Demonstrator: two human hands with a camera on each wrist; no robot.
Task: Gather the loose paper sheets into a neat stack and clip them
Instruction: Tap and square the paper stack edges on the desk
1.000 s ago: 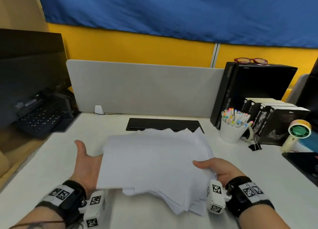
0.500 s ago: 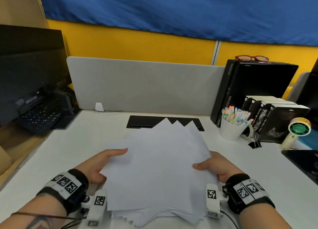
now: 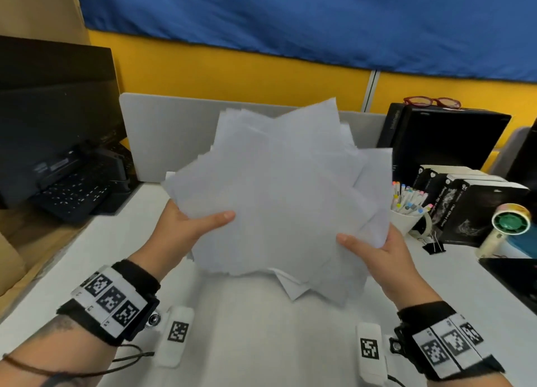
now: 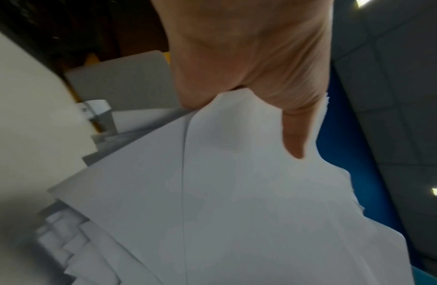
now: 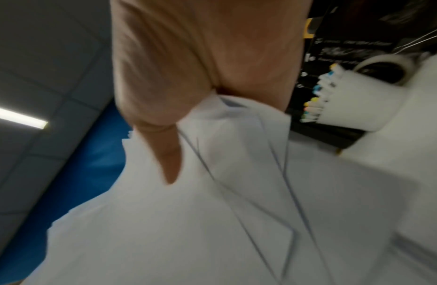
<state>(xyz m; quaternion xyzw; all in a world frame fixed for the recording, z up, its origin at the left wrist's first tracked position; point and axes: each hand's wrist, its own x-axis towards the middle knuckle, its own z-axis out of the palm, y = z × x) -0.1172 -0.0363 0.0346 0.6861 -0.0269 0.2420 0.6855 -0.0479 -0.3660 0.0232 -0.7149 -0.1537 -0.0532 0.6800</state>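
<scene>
A fanned, uneven bundle of white paper sheets [image 3: 279,195] stands tilted up over the white desk [image 3: 261,328], its corners sticking out at different angles. My left hand [image 3: 186,229] grips the bundle's left edge, thumb across the front sheet. My right hand [image 3: 374,247] grips the right edge the same way. The left wrist view shows the thumb [image 4: 293,133] pressed on the paper sheets [image 4: 237,202]; the right wrist view shows the other thumb [image 5: 168,154] on the paper sheets [image 5: 212,221]. A black binder clip [image 3: 434,245] lies on the desk to the right, beyond my right hand.
A white mug of coloured markers [image 3: 406,212] and black boxes [image 3: 476,206] stand at the right. A black computer case [image 3: 441,142] carries red glasses [image 3: 432,102]. A grey divider [image 3: 162,136] backs the desk. A monitor and keyboard [image 3: 72,192] sit at the left.
Both hands have lifted the sheets off the desk and tipped them upright. My left hand went from lying beside the pile to gripping its left edge.
</scene>
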